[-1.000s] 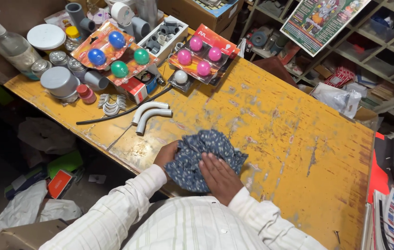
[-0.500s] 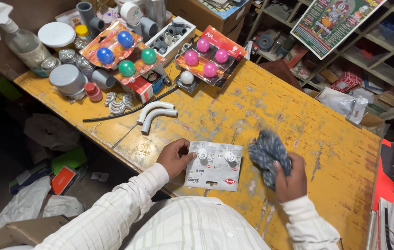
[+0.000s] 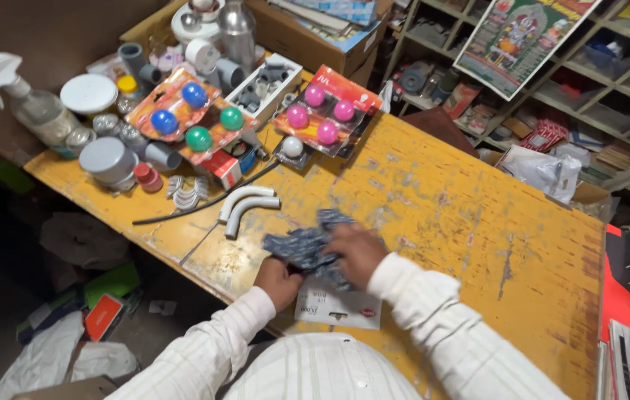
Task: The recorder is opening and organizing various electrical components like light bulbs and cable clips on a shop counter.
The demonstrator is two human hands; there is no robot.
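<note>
1. Right hand, low in the middle of the frame, lies palm-down with fingers curled over a blue patterned cloth, pressing it onto a white card pack.
2. Left hand, just below and left of it, is closed around the near left edge of that card pack, thumb on top, knuckles touching the cloth.
3. The cloth is bunched up and covers the top half of the pack; only the pack's lower strip shows, right at the near edge of the yellow table.
4. Just up and left of the cloth, two white pipe bends lie side by side, and a black cable runs past them.
5. Further up, centre frame, a blister pack of pink bulbs sits beside a single white bulb.
6. Upper left, another pack with blue and green bulbs, and a grey tin near it.
7. Far left edge, a spray bottle lying on its side.
8. Upper right, shelves packed with stock behind the table.
</note>
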